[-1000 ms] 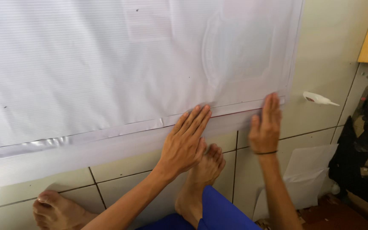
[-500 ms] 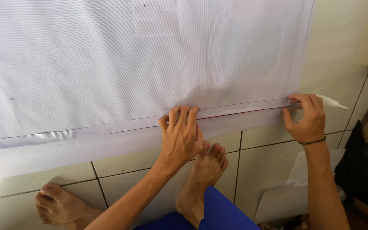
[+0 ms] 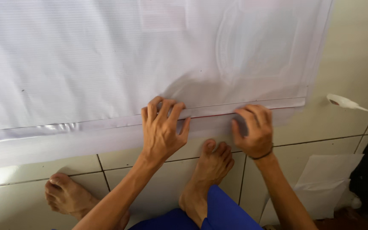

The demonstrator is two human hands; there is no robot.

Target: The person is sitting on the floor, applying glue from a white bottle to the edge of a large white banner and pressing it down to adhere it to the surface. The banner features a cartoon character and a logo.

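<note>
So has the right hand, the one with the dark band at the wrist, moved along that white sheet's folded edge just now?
Yes. The right hand has slid left along the white sheet's folded edge, away from the sheet's right corner and closer to the left hand.

Under your left hand and right hand: white sheet, thin woven-looking cloth or plastic mesh, matt, finely ribbed, slightly see-through, with a glossy, crinkled folded hem. Your floor: cream ceramic tiles, smooth, faintly glossy, dark grout lines. Beside you: white paper sheet, matt; blue trouser cloth, matt.
</note>
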